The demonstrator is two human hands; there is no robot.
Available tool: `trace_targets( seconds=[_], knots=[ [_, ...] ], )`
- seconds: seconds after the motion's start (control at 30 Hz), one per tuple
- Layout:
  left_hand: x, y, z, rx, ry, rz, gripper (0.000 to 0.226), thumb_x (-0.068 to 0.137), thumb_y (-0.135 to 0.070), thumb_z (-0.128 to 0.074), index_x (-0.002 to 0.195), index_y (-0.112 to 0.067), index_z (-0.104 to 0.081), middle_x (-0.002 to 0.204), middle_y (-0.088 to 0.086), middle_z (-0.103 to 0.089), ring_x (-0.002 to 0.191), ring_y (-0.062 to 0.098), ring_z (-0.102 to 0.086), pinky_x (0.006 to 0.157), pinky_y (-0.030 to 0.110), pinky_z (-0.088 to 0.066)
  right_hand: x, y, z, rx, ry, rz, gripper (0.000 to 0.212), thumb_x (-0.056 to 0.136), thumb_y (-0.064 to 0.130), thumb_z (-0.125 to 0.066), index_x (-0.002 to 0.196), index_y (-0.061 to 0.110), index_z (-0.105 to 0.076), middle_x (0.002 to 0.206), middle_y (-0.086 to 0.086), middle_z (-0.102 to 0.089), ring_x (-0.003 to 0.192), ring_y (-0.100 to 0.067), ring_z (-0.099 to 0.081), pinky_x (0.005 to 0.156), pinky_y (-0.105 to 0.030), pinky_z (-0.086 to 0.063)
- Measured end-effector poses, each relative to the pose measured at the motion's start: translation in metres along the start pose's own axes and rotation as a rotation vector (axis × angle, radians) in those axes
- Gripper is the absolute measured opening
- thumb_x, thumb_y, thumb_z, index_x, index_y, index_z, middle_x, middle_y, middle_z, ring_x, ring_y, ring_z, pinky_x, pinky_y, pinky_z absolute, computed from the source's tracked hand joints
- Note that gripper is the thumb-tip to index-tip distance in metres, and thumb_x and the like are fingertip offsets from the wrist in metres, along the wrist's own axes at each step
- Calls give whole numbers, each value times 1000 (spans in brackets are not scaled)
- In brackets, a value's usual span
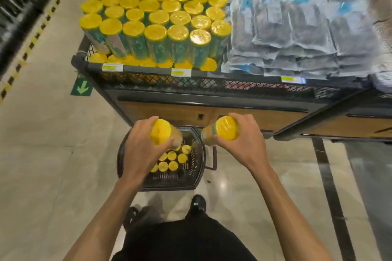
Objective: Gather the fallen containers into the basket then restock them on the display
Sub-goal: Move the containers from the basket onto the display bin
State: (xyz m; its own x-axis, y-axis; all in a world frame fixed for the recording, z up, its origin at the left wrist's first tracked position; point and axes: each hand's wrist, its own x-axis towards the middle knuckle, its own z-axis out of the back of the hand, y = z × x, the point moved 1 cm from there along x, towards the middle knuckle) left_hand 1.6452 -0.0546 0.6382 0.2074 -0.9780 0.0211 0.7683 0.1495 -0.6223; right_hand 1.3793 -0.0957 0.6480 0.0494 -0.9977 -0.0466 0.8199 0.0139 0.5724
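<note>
Yellow-lidded canister [161,131] gripped in the left hand [140,150], just left of centre frame, fingers wrapped round its body, lid toward the camera. Second canister [226,128] clamped the same way in the right hand [244,144], just right of centre, tilted, lid also facing up. Holds both off the floor, apart from each other, in front of the wood-panelled base of the display.

Below the left hand, lower centre: dark plastic basket [202,161] on the pale tiled floor, more canisters in the basket [172,160] standing upright, lids up, clustered in its far half.

Upper centre: mesh-fronted display bin [148,79], packed with rows of stocked canisters [156,33], a taller tier at the top edge. Yellow price labels [181,72] along the bin's front rail. To the right, upper right of the frame: stacked clear packets [297,27], blurred.

Left of the display, on the floor: green arrow sticker [82,89]. Upper left: yellow-and-black striped tape [31,42]. Bottom centre: black shoes [198,203].
</note>
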Motion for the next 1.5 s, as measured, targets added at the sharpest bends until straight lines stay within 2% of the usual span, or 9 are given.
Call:
trace_targets(
  seconds=[0.13,0.33,0.73,0.83,0.97,1.07,1.27,1.37,1.5],
  knots=[
    [4,-48,-14,-82,-24,-21,75,74,-41,-82,138,-19,-50,126,2,-54,113,17,-51,91,33,-45,6,-21,41,51,-63,20,78,65,55,-82,131,26,-52,116,7,-53,108,-11,-50,85,-26,-42],
    [21,-98,-26,-152,-39,-101,73,74,-42,-82,137,-22,-51,123,-6,-53,111,8,-48,92,29,-44,21,-44,80,92,-112,45,77,66,51,-83,132,24,-53,120,6,-56,111,-13,-48,86,-25,-38],
    [98,-158,-33,-82,-115,-105,71,73,-40,-83,135,-21,-54,128,-1,-57,117,16,-52,96,34,-45,110,-59,130,129,-42,148,81,68,55,-81,137,24,-53,124,4,-57,116,-13,-49,94,-31,-44],
    [125,-172,-39,-96,-156,-88,71,73,-39,-83,135,-20,-54,128,1,-57,116,16,-51,93,30,-42,146,-60,142,140,-1,192,78,69,56,-81,135,25,-54,126,4,-57,117,-13,-50,93,-31,-44],
    [159,-188,-47,-112,-199,-43,71,73,-40,-82,135,-20,-54,128,1,-56,113,12,-49,91,29,-41,195,-56,155,126,33,236,71,67,50,-84,128,26,-58,117,4,-59,110,-13,-52,85,-28,-40],
    [183,-201,-48,-118,-225,-17,71,73,-41,-82,136,-20,-54,130,0,-55,116,13,-49,90,27,-39,232,-52,162,120,52,276,70,66,50,-84,126,23,-60,116,0,-61,107,-16,-54,85,-30,-42],
    [228,-217,-38,-84,-233,25,80,67,-59,-77,135,-23,-54,129,-3,-55,119,15,-50,94,32,-43,291,-30,173,147,106,336,64,66,48,-84,122,26,-62,116,2,-60,110,-16,-53,83,-28,-39],
    [249,-219,-33,-45,-244,27,75,73,-51,-78,137,-21,-53,132,-2,-54,122,17,-49,98,33,-42,319,-14,174,143,111,386,63,67,47,-84,122,24,-62,116,0,-61,109,-16,-54,83,-29,-40],
    [275,-215,-23,-17,-253,61,72,76,-50,-77,138,-22,-52,134,-1,-53,123,19,-49,99,36,-44,354,4,169,141,153,431,68,67,48,-84,126,24,-61,120,1,-60,112,-16,-55,89,-33,-44]
  ],
)
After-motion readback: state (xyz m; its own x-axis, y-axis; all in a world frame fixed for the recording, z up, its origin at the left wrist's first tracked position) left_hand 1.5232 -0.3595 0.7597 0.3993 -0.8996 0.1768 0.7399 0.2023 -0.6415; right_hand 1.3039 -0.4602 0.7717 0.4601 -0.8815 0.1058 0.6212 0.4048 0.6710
